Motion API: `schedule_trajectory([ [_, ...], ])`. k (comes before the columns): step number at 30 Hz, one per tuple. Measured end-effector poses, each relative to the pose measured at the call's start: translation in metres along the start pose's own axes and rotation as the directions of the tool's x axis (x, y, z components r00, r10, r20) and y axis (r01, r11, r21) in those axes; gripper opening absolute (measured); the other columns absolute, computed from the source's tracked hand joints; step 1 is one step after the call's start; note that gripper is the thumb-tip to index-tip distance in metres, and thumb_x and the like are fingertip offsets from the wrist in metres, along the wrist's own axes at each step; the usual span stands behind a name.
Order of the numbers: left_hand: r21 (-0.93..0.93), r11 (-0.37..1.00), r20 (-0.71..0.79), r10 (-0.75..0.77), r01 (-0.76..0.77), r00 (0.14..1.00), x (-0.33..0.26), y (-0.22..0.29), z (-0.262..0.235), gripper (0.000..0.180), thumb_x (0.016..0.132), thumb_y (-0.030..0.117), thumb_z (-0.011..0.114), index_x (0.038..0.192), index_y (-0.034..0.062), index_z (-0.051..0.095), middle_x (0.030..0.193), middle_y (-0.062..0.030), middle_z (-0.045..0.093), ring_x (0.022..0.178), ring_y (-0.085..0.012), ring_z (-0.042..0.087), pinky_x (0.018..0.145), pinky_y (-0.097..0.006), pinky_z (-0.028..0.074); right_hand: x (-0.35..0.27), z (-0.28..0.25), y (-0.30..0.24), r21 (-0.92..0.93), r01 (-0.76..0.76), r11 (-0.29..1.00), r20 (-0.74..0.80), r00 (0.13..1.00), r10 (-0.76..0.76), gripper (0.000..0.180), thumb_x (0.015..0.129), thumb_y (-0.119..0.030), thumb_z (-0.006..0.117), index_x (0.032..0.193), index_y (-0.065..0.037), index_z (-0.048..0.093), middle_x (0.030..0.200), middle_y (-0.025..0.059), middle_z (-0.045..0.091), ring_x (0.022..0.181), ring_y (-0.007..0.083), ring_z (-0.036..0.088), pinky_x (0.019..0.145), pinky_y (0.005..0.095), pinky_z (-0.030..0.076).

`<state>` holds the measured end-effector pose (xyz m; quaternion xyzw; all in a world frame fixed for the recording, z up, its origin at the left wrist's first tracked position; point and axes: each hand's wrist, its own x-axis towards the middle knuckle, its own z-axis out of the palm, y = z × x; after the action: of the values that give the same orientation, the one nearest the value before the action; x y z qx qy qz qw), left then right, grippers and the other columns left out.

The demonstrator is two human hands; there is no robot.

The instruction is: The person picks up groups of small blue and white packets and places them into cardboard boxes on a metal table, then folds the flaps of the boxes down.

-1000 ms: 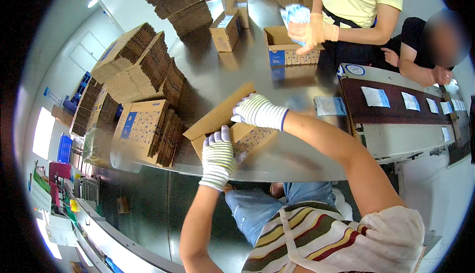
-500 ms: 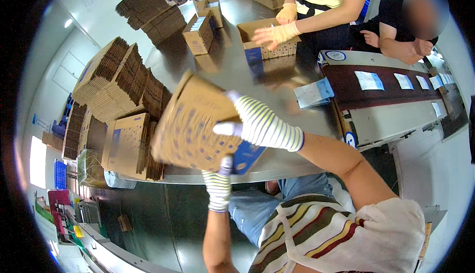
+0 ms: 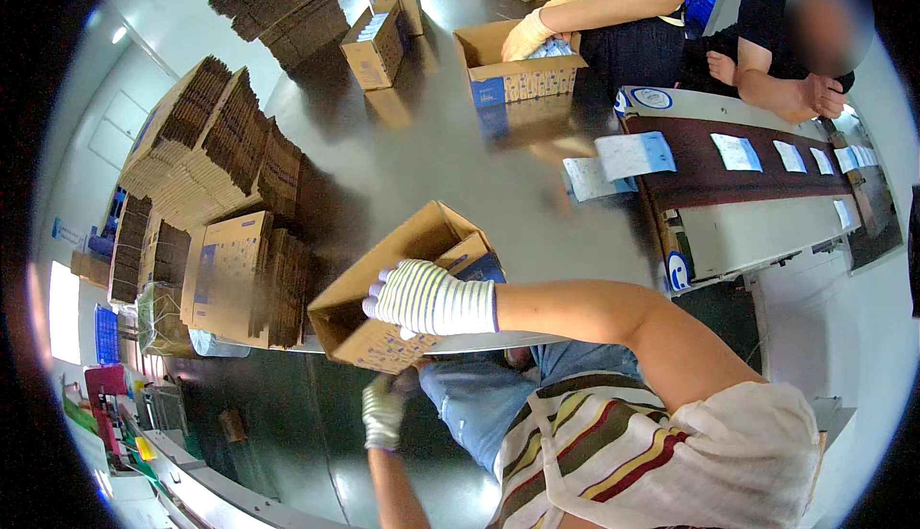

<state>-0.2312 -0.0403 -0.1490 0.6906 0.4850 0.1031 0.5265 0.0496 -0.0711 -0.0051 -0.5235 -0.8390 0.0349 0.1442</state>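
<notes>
Open brown cardboard box (image 3: 407, 285), inside hidden, gripped by curled fingers of striped-gloved right hand (image 3: 426, 299); left hand (image 3: 385, 412) underneath, grip unclear.

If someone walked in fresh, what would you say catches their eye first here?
Probably the open cardboard box at the near edge of the metal table, held tilted between both gloved hands: the right hand on top, the left hand below. Next, the tall stacks of flattened cartons on the left, and a co-worker's gloved hand in another open box beyond.

Open box (image 3: 407, 285) on table edge (image 3: 537, 213) (flat stacks (image 3: 206, 146) left)
</notes>
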Motion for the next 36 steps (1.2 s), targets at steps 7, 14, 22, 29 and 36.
schedule_trajectory([
  [7,0.92,0.3,0.05,0.553,-0.254,0.832,-0.033,0.174,-0.049,0.098,0.051,0.013,0.081,0.137,0.0112,0.034,0.143,-0.0138,0.033,0.135,-0.0404,0.02,0.111,-0.052,0.021,-0.019,0.003,0.021,0.012,0.213,0.977,-0.217,0.954,-0.205,0.048,0.075,-0.054,0.059,0.087,-0.009,0.066,0.089,0.007,0.064,0.091,0.0272,0.058,0.083,0.042,0.044],
  [14,0.739,-0.017,0.536,0.619,-0.673,0.574,-0.001,0.197,0.011,0.043,0.071,0.046,0.065,0.085,0.0044,0.067,0.111,-0.0121,0.058,0.118,-0.0327,0.046,0.11,-0.052,0.02,-0.03,-0.006,0.06,-0.028,0.103,0.994,-0.418,0.902,-0.105,0.037,0.085,-0.039,0.054,0.067,-0.007,0.057,0.083,0.0077,0.057,0.087,0.0258,0.052,0.094,0.043,0.038],
  [22,0.716,0.094,0.316,0.84,-0.692,0.441,0.012,0.196,0.052,0.037,0.071,0.042,0.067,0.056,0.0104,0.053,0.051,-0.0062,0.049,0.054,-0.0254,0.051,0.093,-0.044,0.042,-0.045,0.021,0.058,0.523,-0.113,0.845,-0.481,0.779,0.403,0.038,0.089,-0.022,0.054,0.124,-0.009,0.049,0.142,0.0182,0.033,0.132,0.0376,0.029,0.109,0.0465,0.024],
  [29,0.671,0.179,0.037,0.961,-0.719,0.274,0.018,0.172,0.062,0.018,0.077,0.021,0.059,0.068,0.0125,0.047,0.062,-0.0043,0.044,0.063,-0.023,0.047,0.092,-0.048,0.042,-0.04,0.025,0.054,0.631,-0.075,0.772,-0.467,0.758,0.455,0.041,0.09,-0.017,0.053,0.129,-0.009,0.045,0.142,0.0191,0.033,0.132,0.036,0.03,0.11,0.0436,0.023],
  [36,0.665,0.233,-0.072,0.966,-0.71,0.249,0.017,0.172,0.073,0.015,0.078,0.016,0.057,0.069,0.012,0.046,0.062,-0.0048,0.046,0.064,-0.0239,0.049,0.091,-0.048,0.043,-0.034,0.03,0.059,0.709,-0.04,0.704,-0.41,0.789,0.458,0.04,0.091,-0.018,0.052,0.13,-0.011,0.046,0.139,0.0174,0.039,0.131,0.033,0.034,0.109,0.0419,0.025],
])
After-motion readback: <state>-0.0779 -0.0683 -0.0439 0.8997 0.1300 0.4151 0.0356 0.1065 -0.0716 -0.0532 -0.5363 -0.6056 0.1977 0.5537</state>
